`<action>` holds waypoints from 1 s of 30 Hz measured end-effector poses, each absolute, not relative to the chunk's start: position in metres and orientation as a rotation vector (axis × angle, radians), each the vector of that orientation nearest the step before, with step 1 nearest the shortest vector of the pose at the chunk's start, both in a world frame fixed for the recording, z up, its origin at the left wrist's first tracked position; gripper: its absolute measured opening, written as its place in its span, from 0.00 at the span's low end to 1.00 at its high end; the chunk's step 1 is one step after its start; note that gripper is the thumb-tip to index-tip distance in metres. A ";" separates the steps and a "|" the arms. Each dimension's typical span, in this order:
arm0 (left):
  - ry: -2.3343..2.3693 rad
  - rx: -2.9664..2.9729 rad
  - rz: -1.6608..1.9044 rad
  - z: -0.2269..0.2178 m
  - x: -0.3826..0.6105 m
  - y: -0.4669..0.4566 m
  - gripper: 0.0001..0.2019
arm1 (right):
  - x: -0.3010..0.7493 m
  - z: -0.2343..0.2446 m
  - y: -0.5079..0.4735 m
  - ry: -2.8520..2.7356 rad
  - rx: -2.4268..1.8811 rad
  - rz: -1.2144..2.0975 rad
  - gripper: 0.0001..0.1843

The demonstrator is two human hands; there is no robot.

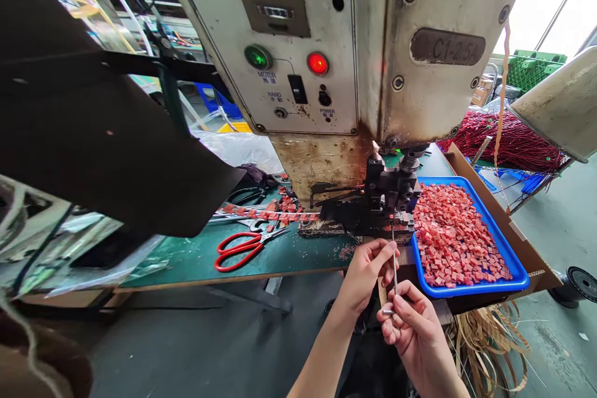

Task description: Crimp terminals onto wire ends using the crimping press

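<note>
A thin metal hex key [395, 270] stands nearly upright in front of the machine, its upper end close to the black tooling [392, 189] under the machine head. My left hand [368, 273] is closed, thumb and fingers pinching the key's upper shaft. Lower down, my right hand [413, 320] grips the same key near its bottom, where a short metal end shows between the fingers. Whether the tip sits inside the tooling I cannot tell. A strip of red pieces [270, 214] enters the tooling from the left.
A blue tray [422, 273] heaped with small red pieces [457, 236] stands right of my hands. Red-handled scissors [240, 249] lie on the green table [186, 261]. The machine's control panel [284, 62] shows lit green and red lamps. Bundled red wires [508, 140] lie behind the tray.
</note>
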State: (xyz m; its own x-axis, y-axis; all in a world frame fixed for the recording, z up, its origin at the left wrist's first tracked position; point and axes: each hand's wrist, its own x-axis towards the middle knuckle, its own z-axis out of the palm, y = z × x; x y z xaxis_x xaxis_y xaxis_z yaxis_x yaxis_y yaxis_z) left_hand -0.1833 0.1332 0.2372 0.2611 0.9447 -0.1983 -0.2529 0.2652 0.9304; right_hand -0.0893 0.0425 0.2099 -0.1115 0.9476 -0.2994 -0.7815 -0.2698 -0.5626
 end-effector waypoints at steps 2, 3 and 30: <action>0.938 0.929 0.994 0.237 -0.183 0.133 0.23 | -0.090 0.208 0.043 -0.306 -0.716 1.702 0.19; 0.938 0.928 0.995 0.237 -0.183 0.134 0.23 | -0.091 0.208 0.043 -0.299 -0.709 1.700 0.19; 0.907 1.017 0.931 0.234 -0.168 0.128 0.25 | -0.063 0.205 0.033 -0.496 -0.872 1.587 0.23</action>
